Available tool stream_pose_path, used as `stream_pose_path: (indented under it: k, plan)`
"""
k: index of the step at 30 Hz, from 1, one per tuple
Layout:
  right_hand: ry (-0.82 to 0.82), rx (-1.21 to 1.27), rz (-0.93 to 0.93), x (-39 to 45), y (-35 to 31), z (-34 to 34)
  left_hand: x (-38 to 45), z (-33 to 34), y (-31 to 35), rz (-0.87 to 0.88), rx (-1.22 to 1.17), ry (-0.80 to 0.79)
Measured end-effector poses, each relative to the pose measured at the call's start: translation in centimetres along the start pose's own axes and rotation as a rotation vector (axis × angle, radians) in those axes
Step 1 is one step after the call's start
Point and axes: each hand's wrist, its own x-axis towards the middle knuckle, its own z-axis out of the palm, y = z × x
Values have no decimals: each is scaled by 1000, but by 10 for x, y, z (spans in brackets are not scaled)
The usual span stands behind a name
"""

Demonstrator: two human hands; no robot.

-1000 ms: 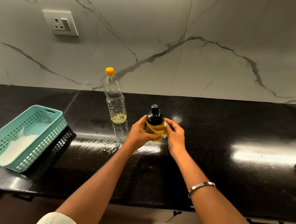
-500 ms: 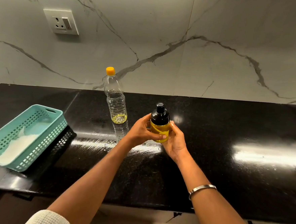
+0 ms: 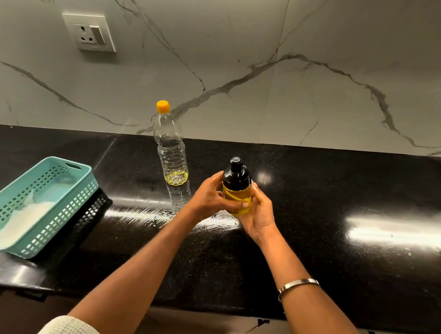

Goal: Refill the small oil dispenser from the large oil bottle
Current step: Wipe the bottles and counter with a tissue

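Wall (image 3: 328,31): grey marble slabs, dark veins, one vertical seam. Socket (image 3: 89,32) on it, up and left of the hands. Black polished counter (image 3: 337,266) beneath, bright glare right of the hands. Teal basket (image 3: 42,230) far left.

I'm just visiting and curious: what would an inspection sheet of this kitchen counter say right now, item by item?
Surface: glossy black counter, with bright glare and streaky smears near the hands.
Job's things: small oil dispenser, black cap on, yellow oil inside, held up; large oil bottle, upright, orange cap on, only a little oil at the bottom.
Clutter: teal basket at left, something white inside.
Hands: left hand and right hand both grip the dispenser.
Cables: nothing seen.
Surroundings: veined marble wall; wall socket, nothing plugged in.
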Motion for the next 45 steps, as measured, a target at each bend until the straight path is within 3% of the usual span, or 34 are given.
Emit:
stream_pose_path:
  k: [9, 17, 21, 28, 32, 37, 45]
  plan:
    - [-75, 19, 66, 7, -4, -2, -3, 4, 19, 50, 150, -26]
    - [-237, -14, 326, 16, -23, -14, -13, 4, 49, 56, 154, -202]
    - [-311, -130, 322, 18, -33, -16, -9, -1, 42, 82, 169, -187]
    - [-348, 15, 313, 13, -28, -13, -3, 0, 39, 86, 216, -154]
    - [-338, 61, 401, 13, -31, -7, -5, 2, 42, 80, 228, -173]
    - [-405, -62, 505, 15, -41, -1, -9, 1, 46, 103, 241, -215]
    - [-350, -16, 477, 4, -12, -12, 0, -3, 40, 136, 259, -142]
